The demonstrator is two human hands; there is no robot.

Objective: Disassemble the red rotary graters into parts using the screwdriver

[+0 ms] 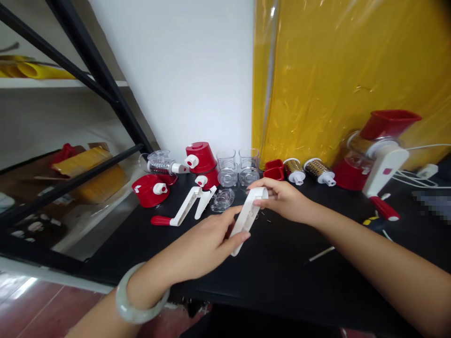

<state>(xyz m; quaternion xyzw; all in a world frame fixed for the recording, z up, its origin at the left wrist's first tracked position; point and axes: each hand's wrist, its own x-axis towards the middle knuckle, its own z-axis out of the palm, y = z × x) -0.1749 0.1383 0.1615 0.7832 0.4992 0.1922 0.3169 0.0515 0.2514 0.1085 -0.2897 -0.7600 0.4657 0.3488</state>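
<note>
Both of my hands grip a long white plastic crank arm, tilted above the black table, its hollow ribbed side partly showing. My left hand pinches the lower end between thumb and fingers. The upper, rounded end is held by the fingers of my right hand. Beyond my left hand lie a crank handle with a red grip and another white crank piece. A clear round plastic disc rests just behind my hands, and a few small screws are scattered near the right one.
Along the back stand red bases, clear hoppers, red square pushers and grater drums. An assembled rotary grater stands at right. A screwdriver lies before it. Left is a black-framed shelf with boxes.
</note>
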